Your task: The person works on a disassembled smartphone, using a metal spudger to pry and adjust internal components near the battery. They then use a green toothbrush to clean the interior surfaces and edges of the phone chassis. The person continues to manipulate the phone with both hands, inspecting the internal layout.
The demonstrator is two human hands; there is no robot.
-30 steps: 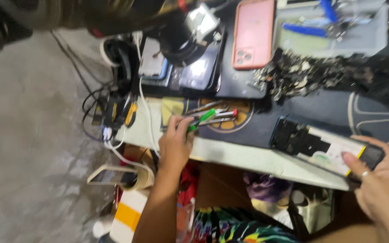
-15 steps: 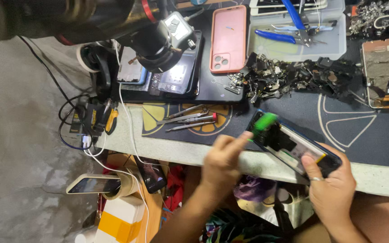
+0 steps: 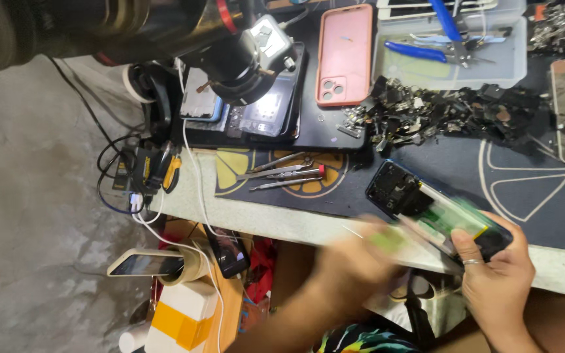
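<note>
Now the right hand (image 3: 495,281) grips an opened phone (image 3: 436,209) at the desk's (image 3: 308,225) near edge, thumb across its lower end. The left hand (image 3: 354,261) is a blur beside it, something green (image 3: 387,238) at its tip; its grip I cannot tell. Tweezers and a red-tipped tool (image 3: 286,176) lie on the mat.

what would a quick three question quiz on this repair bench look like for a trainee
1. True or false: the right hand holds the opened phone.
2. What colour is the phone case beside the microscope? A pink, B green, C white.
3. Fill in: the pliers in the clear tray have ___ handles.
Key: 1 true; 2 A; 3 blue.
</note>
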